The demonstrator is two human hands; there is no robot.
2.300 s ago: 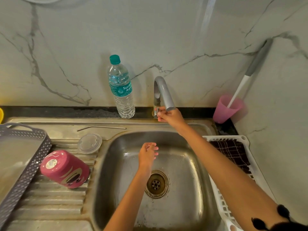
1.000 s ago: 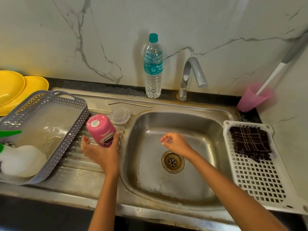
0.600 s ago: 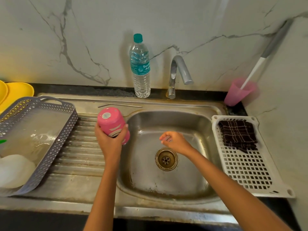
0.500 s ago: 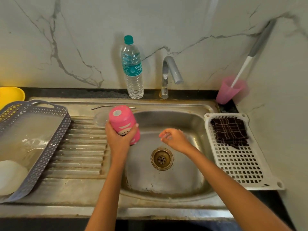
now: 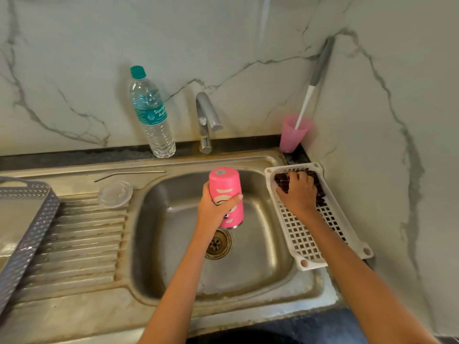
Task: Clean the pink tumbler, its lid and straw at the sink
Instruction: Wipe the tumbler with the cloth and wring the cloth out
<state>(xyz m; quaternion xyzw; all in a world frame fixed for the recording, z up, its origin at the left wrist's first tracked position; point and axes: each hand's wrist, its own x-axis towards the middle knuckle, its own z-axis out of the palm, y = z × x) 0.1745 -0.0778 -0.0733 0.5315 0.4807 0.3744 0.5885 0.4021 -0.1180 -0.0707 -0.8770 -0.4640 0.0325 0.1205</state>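
Left hand (image 5: 214, 209) grips the inverted pink tumbler (image 5: 224, 184). At 3 o'clock, right hand (image 5: 296, 192) fingers (image 5: 295, 175) clutch the dark cloth (image 5: 280, 182); scrubbing likely follows.

The left hand (image 5: 213, 209) held the pink tumbler (image 5: 224, 181) over the sink basin (image 5: 260, 264), whose near half lay open. The tap (image 5: 207, 115) overhung the back rim. The white rack (image 5: 305, 239), with the right hand (image 5: 296, 192) gripping a dark cloth (image 5: 280, 181) there, walled the right side. The lid (image 5: 115, 194) and straw (image 5: 129, 173) occupied the draining board's (image 5: 82, 244) far end.
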